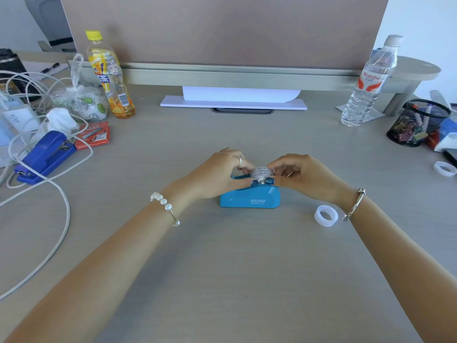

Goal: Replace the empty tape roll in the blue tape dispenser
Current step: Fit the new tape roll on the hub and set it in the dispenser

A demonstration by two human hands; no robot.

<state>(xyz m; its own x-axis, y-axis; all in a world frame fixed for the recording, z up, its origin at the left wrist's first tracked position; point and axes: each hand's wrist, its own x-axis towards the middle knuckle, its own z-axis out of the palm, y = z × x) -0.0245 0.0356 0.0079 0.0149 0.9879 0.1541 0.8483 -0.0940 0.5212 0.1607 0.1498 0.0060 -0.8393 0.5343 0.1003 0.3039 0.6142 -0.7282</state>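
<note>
Both hands, left [217, 173] and right [300, 177], pinch a roll [262, 172] atop the dispenser [249, 200] at mid-desk [222, 268]; likely seating or lifting it, I cannot tell which. Another roll [326, 215] lies just right, a third [445, 168] at the right edge. Stapler [43, 157] and cables [59, 211] stay well clear.

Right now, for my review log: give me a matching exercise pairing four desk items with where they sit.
Items:
1. blue stapler
2. water bottle
3. loose tape roll
4. blue tape dispenser

Places:
A. far right of the desk
B. under both hands
C. left, among white cables
D. beside the right wrist

Pairs: 1-C, 2-A, 3-D, 4-B
</note>
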